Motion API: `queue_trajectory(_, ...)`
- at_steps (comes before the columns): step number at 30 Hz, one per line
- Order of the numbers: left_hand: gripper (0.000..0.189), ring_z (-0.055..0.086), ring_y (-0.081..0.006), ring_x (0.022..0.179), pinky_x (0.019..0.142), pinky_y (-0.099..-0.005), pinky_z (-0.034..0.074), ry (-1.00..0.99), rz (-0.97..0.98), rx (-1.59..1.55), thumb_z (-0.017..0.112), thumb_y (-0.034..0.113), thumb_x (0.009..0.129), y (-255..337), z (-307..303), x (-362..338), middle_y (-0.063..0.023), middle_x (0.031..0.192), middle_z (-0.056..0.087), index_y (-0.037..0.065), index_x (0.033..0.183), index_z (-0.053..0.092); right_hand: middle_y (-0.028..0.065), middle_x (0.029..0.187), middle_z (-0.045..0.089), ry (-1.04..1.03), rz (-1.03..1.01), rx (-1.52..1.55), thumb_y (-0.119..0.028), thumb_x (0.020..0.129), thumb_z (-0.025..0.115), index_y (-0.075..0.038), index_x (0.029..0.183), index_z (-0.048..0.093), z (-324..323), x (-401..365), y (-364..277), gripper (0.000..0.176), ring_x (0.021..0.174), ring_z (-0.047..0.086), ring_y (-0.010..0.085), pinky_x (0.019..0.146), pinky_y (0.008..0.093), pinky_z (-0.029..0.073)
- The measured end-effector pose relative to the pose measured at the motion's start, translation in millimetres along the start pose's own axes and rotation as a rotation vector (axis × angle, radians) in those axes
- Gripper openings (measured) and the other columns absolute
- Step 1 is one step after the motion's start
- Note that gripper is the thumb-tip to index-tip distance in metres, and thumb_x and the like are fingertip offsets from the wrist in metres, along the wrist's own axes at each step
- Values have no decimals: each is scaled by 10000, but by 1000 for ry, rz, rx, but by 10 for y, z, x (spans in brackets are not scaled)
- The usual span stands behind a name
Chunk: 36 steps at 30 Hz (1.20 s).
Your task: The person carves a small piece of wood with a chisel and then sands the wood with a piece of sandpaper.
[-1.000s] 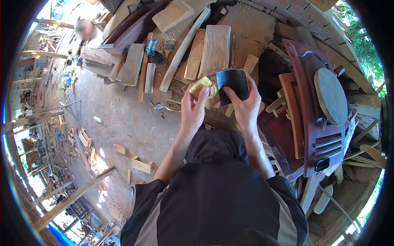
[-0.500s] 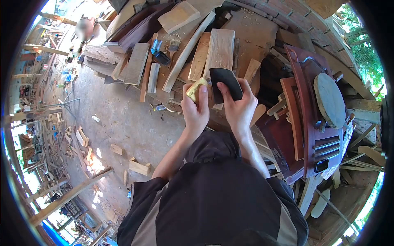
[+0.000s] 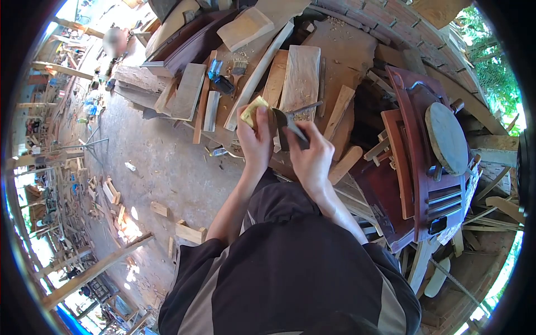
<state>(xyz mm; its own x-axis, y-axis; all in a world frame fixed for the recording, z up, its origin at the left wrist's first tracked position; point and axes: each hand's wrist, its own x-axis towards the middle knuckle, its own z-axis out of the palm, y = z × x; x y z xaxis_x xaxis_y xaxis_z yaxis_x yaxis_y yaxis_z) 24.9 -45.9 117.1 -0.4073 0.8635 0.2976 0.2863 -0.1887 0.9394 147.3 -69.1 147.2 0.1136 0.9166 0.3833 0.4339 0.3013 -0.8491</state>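
Note:
My left hand (image 3: 256, 137) is closed round a small yellowish block (image 3: 254, 110), its thumb lying along the near side. Close to its right, my right hand (image 3: 310, 157) pinches a dark, bent sheet (image 3: 283, 129) that looks like sandpaper. The sheet's left edge is by the fingers of my left hand; whether it touches the block I cannot tell. Just beyond both hands lies a pale wide board (image 3: 301, 72) with shavings on it.
Narrow planks (image 3: 275, 78), a brush (image 3: 239, 68) and a blue-and-black tool (image 3: 223, 84) lie on the bench. At the right stand reddish-brown wooden panels (image 3: 400, 162) and a round wooden disc (image 3: 446, 138). Wood offcuts (image 3: 190, 231) lie on the floor at left.
Both hands have shifted left. The dark sheet, upright and nearly flat before, is now curled and turned beside my left hand. My right hand is lower.

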Motion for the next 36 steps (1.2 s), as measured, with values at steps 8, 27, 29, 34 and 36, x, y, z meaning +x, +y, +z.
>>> queue_trajectory(8,186,492,-41,690,586,-215,402,19,-55,-111,593,171,1010,-6,30,18,-11,763,571,-13,1024,565,165,790,693,-38,110,49,-71,849,738,-25,938,672,-27,14,28,120,745,711,325,651,358,535)
queue_trajectory(27,180,549,-72,731,618,-250,439,-74,-126,-112,607,157,995,-108,238,-119,-58,829,626,-20,1017,584,189,785,689,30,137,66,-127,876,737,-6,902,653,-123,-26,231,150,738,707,349,632,371,537)
queue_trajectory(29,186,546,-71,730,622,-250,442,-101,-83,-83,602,167,999,-51,262,-219,-53,829,625,-17,1019,586,190,791,689,35,216,32,-107,869,734,-6,908,652,-163,70,246,135,747,706,354,642,371,538)
queue_trajectory(34,203,561,-100,709,636,-273,458,-95,109,37,579,188,1010,-84,301,-111,-61,822,627,-14,1030,592,197,825,687,29,180,52,18,810,689,-13,932,654,-204,-7,293,131,772,694,379,684,379,541)
queue_trajectory(36,193,596,-125,722,652,-282,475,-108,-94,-33,584,174,1003,-151,277,-55,-78,818,632,-15,1034,599,195,823,686,-42,135,39,23,801,690,-11,945,647,-239,-50,296,154,774,696,375,681,383,540)
